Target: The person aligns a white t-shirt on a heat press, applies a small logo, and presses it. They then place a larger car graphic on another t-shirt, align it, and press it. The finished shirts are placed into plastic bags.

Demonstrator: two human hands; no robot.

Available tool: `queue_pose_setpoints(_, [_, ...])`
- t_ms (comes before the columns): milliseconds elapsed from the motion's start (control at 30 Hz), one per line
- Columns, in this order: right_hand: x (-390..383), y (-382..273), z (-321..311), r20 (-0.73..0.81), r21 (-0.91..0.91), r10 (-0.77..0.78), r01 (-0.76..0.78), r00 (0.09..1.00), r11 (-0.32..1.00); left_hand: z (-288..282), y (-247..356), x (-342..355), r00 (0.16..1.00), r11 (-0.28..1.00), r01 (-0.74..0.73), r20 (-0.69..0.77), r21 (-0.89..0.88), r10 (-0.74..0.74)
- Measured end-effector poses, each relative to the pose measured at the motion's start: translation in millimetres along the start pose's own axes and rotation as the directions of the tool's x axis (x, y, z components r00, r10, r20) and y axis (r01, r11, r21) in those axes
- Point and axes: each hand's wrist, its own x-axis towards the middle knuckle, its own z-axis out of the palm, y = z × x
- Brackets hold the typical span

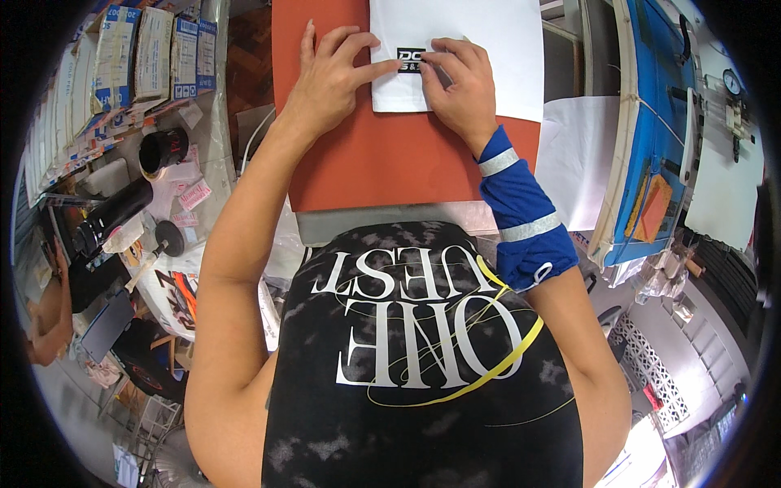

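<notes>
Head view: black label (pixel 410 59) lies between the spread left hand (pixel 329 81) and narrowly curled right hand (pixel 465 91), fingertips at opposite edges, right grip indeterminable.

Worktop (pixel 382 171): flat, red-orange, even colour, near edge almost straight, set just in front of the torso. Grey strip (pixel 358 224) shows below that edge. Far end runs out of view at the top. White cloth (pixel 514 77) lies directly on it, spread flat over the far right part; left edge straight, running away from the person; near edge steps lower toward the right, reaching the worktop's right side. Red surface shows in a band down the left and a wider one along the near side. Cloth's far end cut off by view.
</notes>
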Motion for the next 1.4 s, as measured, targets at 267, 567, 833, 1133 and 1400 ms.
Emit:
queue_pose_setpoints(267, [26.5,-0.4,-4.6,0.114,-0.076,0.171,-0.163,0.979,0.984,2.0,1.5,36.0,0.980,0.989,0.033,-0.189,-0.143,-0.060])
queue_pose_setpoints(567, [-21.7,54.5,-212.0,-0.383,-0.222,0.173,-0.273,0.907,0.936,-37.5,-9.9,-43.0,0.893,0.940,0.268,-0.313,-0.212,-0.325])
queue_pose_setpoints(833, [-100.0,80.1,-417.6,-0.763,-0.565,0.003,-0.670,0.646,0.481,10.3,47.2,-28.1,0.903,0.933,0.277,-0.269,-0.229,-0.334])
queue_pose_setpoints(1133, [-153.9,154.5,-471.4,-0.462,-0.731,0.534,-0.645,0.709,0.224,15.1,57.9,-22.4,0.919,0.957,0.273,-0.267,-0.094,-0.289])
queue_pose_setpoints(1400, [-131.0,121.1,-439.4,-0.611,-0.712,0.268,-0.665,0.745,0.228,13.4,58.3,-22.4,0.931,0.963,0.263,-0.247,-0.056,-0.268])
